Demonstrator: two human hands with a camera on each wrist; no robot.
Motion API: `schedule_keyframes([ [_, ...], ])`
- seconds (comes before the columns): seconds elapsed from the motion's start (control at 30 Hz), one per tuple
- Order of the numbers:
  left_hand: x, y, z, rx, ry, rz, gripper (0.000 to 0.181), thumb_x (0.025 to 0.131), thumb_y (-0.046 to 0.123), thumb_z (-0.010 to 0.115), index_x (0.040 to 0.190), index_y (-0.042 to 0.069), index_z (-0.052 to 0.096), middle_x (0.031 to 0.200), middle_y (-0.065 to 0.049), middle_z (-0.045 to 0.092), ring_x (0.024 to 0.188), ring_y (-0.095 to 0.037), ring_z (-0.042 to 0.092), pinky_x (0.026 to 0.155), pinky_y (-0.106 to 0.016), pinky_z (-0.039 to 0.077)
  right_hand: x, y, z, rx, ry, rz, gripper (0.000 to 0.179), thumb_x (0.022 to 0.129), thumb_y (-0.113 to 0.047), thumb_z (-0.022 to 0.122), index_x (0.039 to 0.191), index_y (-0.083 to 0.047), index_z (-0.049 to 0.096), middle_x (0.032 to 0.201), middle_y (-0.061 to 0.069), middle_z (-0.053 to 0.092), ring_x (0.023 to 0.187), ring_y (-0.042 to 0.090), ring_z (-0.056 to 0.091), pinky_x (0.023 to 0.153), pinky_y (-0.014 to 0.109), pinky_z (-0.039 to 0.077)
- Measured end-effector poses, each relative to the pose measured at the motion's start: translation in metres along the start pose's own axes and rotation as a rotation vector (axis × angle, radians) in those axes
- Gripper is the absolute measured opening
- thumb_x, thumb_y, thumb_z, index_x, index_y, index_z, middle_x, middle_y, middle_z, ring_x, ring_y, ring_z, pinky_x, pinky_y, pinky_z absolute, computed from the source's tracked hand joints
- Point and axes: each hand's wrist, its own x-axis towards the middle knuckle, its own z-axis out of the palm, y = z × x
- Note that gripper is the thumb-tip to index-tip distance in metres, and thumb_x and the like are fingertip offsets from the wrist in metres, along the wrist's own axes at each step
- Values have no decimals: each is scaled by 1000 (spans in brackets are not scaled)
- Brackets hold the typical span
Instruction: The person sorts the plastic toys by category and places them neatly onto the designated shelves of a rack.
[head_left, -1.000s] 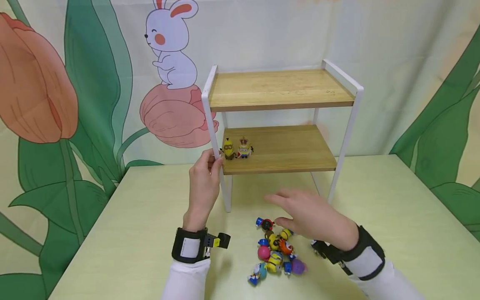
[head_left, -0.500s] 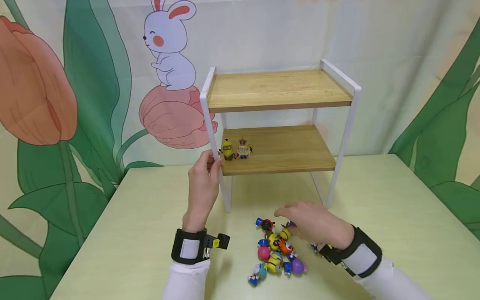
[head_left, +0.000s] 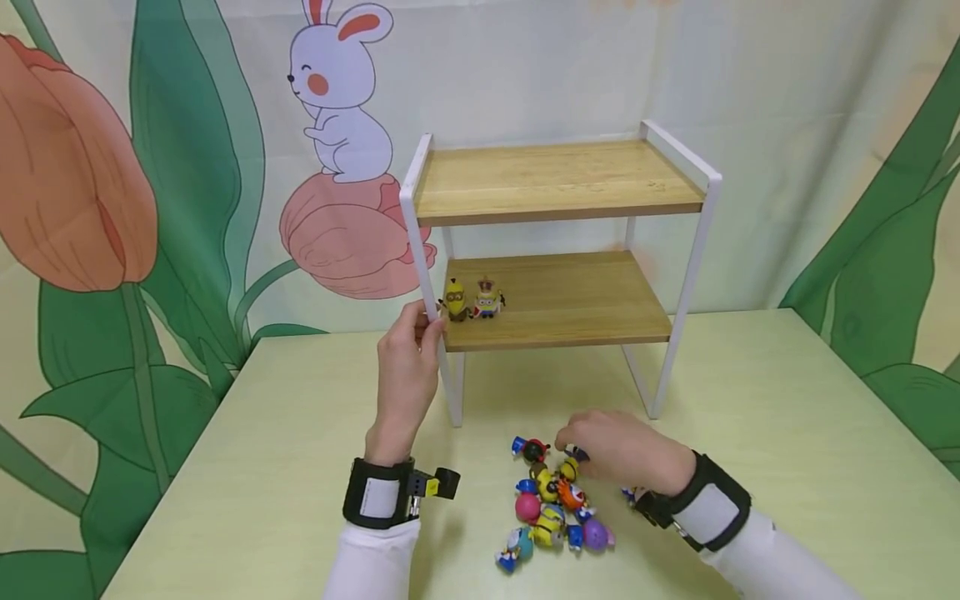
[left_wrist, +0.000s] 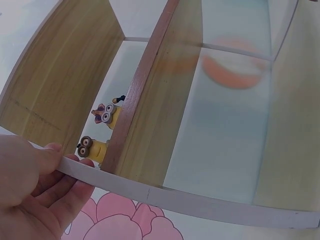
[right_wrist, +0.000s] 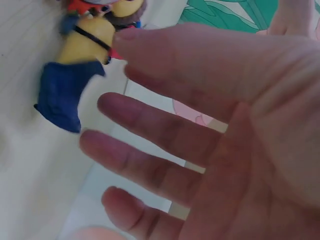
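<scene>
Closest, two white sleeves (head_left: 375, 560) and two black wrist straps (head_left: 380, 495). Beyond, on one pale table (head_left: 277, 467), at least eight figurines in a loose cluster: one teal figurine (head_left: 519, 543), one purple figurine (head_left: 597, 534), one yellow-and-grey figurine (head_left: 550, 526), one pink figurine (head_left: 527, 507), one orange figurine (head_left: 572, 494), one yellow-and-brown figurine (head_left: 547, 481), one blue-and-yellow figurine (head_left: 570, 469), one red-and-black figurine (head_left: 534, 451). One more, mostly hidden, beside the right strap. Right hand (head_left: 626, 450) low by the cluster's far right, fingers extended and apart, thumb tip close to the blue-and-yellow figurine; cannot tell whether touching. Left hand (head_left: 407, 367) pinching one upright (head_left: 420, 258) of one shelf unit (head_left: 562, 179) between thumb and fingers. Two boards there; on the lower, two figurines upright side by side at left: one goggled figurine (head_left: 454, 302), one crowned figurine (head_left: 487, 302). Farthest, one printed backdrop (head_left: 540, 67) with one rabbit (head_left: 345, 104).
</scene>
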Motion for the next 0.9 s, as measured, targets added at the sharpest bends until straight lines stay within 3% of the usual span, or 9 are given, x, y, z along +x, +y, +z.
schedule_keyframes([
  [0.2,1,0,-1,2,0,5,19,97,7,58,113,-4,60,91,-14,64,79,-28,61,69,-35,52,3,2,3,-5,-21,9,28,78,-7,79,104,-8,71,101,7,69,93,25,63,81,42,52],
  [0.6,1,0,-1,1,-2,0,18,97,7,59,111,-3,60,90,-13,64,77,-23,61,67,-34,52,6,2,12,-35,30,-32,23,76,-11,82,97,-11,71,92,1,70,82,22,59,71,39,50],
  [0.9,1,0,0,0,-2,6,20,97,7,59,113,-5,60,90,-13,64,78,-25,61,68,-35,51,8,4,18,15,-13,24,22,78,-9,79,99,-11,72,96,2,70,87,22,63,76,41,52],
])
